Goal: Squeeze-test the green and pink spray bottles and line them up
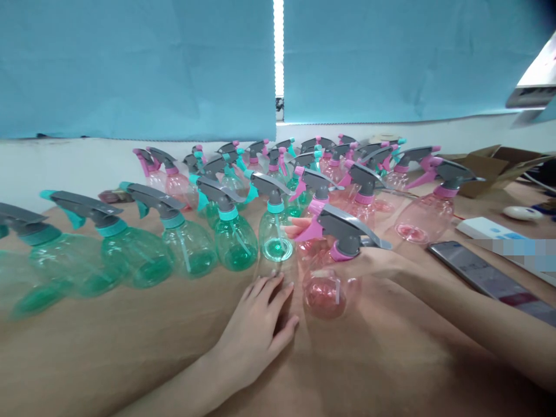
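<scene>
My left hand [260, 324] lies palm down on the wooden table [174, 347], fingers spread, holding nothing. To its right, my right hand [369, 263] is wrapped round a pink spray bottle [325, 295] with a grey and pink trigger head. That bottle is slightly tilted and hides part of the hand; some fingertips show behind its trigger. Just beyond my left fingertips stands a green spray bottle [277, 234] with a teal collar. Several more green bottles [147, 260] form a row to the left. Another pink bottle [428, 214] stands at the right.
Many pink and green spray bottles crowd the back of the table. On the right are a phone [482, 272], a white and blue box [490, 229], a white mouse-shaped object [522, 213] and an open cardboard box [490, 171]. Blue curtains [139, 63] hang behind.
</scene>
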Tool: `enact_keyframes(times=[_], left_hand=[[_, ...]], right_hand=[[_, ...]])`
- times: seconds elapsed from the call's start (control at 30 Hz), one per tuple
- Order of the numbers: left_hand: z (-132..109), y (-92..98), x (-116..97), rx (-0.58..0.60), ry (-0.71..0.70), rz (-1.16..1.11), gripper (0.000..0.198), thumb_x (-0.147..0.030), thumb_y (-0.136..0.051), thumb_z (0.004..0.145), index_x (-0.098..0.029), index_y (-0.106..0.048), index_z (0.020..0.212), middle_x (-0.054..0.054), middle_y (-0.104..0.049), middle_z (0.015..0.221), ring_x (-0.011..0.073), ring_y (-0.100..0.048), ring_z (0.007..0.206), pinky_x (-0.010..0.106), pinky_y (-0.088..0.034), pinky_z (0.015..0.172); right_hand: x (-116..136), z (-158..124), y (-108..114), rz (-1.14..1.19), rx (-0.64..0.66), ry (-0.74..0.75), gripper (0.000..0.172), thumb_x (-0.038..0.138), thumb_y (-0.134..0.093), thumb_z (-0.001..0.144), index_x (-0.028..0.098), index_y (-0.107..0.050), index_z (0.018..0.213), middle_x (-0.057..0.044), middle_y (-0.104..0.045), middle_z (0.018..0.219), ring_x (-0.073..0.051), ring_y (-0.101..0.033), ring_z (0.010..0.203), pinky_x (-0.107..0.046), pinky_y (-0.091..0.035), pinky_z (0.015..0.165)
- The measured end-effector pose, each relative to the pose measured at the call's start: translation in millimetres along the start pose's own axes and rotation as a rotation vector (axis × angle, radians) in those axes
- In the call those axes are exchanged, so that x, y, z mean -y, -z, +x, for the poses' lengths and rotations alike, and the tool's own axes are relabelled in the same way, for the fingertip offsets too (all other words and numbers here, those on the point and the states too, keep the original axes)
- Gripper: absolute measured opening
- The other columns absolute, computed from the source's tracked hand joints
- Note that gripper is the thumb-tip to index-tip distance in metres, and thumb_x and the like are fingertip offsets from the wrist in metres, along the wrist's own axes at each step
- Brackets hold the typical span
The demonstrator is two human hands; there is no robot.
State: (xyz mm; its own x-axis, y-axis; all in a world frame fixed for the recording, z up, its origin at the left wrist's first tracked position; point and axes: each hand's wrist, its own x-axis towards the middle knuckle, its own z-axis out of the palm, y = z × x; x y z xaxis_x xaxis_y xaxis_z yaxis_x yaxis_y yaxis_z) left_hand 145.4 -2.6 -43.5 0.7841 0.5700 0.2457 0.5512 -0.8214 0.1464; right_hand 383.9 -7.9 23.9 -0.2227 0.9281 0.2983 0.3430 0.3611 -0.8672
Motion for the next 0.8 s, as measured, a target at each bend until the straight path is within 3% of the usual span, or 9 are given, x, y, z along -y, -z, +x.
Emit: enact_keyframes(times=[0.13,0.37,0.5,0.6,0.8], left_hand=[[-0.1,0.0,0.1,-0.009,0.004,-0.004,0.041,-0.031,-0.053,0.092,-0.013,-0.053,0.129,0.016,-0.053,0.134,0.0319,-0.046,0.125,0.051,-0.040,0.101],[0.5,0.4,-0.2,0.003,0.008,-0.002,0.040,-0.032,-0.053,0.092,-0.013,-0.054,0.127,0.016,-0.054,0.133,0.0319,-0.046,0.125,0.051,-0.041,0.101],[0.3,0.3,-0.3,0.007,0.001,0.002,0.041,-0.031,-0.053,0.092,-0.012,-0.054,0.128,0.016,-0.053,0.134,0.0323,-0.045,0.125,0.051,-0.040,0.101],[-0.1,-0.3,0.2,-0.009,0.000,-0.001,0.040,-0.032,-0.052,0.092,-0.013,-0.054,0.127,0.016,-0.053,0.134,0.0321,-0.046,0.125,0.052,-0.040,0.101],[-0.4,-1.0,0.3,-0.011,0.003,0.000,0.040,-0.033,-0.052,0.092,-0.013,-0.055,0.127,0.016,-0.054,0.133,0.0318,-0.046,0.124,0.051,-0.040,0.101]], right_hand=[[2.8,-0.3,-3.8,0.044,0.109,-0.036,0.039,0.027,-0.073,0.069,0.027,-0.066,0.107,0.002,-0.072,0.084,-0.020,-0.068,0.078,-0.031,-0.058,0.064],[1.4,-3.1,-17.3,-0.045,-0.102,-0.031,0.012,0.026,-0.071,0.071,0.026,-0.067,0.082,0.001,-0.068,0.070,-0.021,-0.066,0.080,-0.036,-0.055,0.074],[1.7,-3.9,-18.6,-0.054,-0.137,-0.024,0.009,0.028,-0.070,0.071,0.025,-0.062,0.070,0.003,-0.061,0.061,-0.019,-0.063,0.068,-0.036,-0.055,0.070],[-0.1,-3.8,-18.0,-0.056,-0.123,-0.021,0.016,0.023,-0.064,0.071,0.024,-0.053,0.059,0.004,-0.053,0.055,-0.015,-0.057,0.058,-0.034,-0.053,0.065],[-1.2,-4.6,-16.3,-0.051,-0.118,-0.023,0.007,0.017,-0.056,0.063,0.024,-0.054,0.063,0.002,-0.058,0.064,-0.017,-0.058,0.063,-0.035,-0.052,0.064]])
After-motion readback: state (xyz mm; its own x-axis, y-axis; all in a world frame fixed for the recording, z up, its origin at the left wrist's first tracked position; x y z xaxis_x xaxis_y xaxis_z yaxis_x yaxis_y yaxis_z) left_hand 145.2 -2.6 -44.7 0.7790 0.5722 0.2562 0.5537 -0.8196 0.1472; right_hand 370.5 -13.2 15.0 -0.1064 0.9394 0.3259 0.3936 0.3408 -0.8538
